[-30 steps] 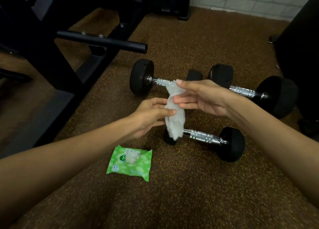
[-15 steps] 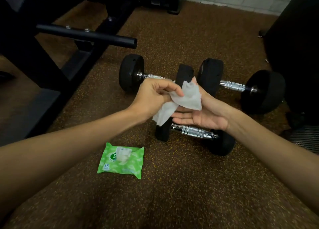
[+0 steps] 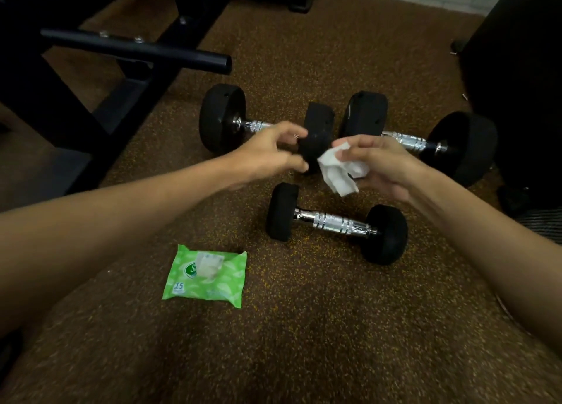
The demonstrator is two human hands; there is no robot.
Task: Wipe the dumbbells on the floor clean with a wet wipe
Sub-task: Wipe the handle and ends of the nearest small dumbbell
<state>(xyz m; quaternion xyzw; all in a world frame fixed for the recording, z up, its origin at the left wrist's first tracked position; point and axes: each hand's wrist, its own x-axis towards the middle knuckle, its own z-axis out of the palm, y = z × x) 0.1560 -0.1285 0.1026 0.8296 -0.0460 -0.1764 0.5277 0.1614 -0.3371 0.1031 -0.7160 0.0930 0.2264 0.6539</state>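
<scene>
Holding the wet wipe [image 3: 340, 169] bunched in the right hand [image 3: 384, 163], the person has it pinched between thumb and curled fingers, a loose corner hanging below the fingertips toward the floor. Judgement: bunching gives a thick pad to press with, rather than a thin sheet that would slide.

Left hand [image 3: 267, 154]: empty, fingers [image 3: 292, 130] moderately spread and slightly curled, motion-blurred. They reach toward the inner head of the back-left dumbbell [image 3: 223, 119], whose chrome handle passes partly behind them. Whether the fingertips touch the head cannot be told. Judgement: the free hand is likely going to steady or turn this weight so it does not roll under the wipe.

Positions relative to the fingers:
- Back-left dumbbell: just beyond the left fingers, its inner head between the two hands.
- Back-right dumbbell [image 3: 425, 143]: beyond the right fingers, its near head partly hidden by the right hand.
- Front dumbbell [image 3: 336, 222]: below both hands, nearer the person, well clear of the fingers, untouched.
- Wipe pack [image 3: 206, 276]: green, flat on the speckled floor [image 3: 304, 327], nearer than the left wrist, a sheet poking from its opening. Judgement: kept in reach for a fresh sheet.

Stage, as judged: wipe readied, wiping contact not yet made. Black frame bar [image 3: 137, 49] lies far left of the left fingers, out of the way.
</scene>
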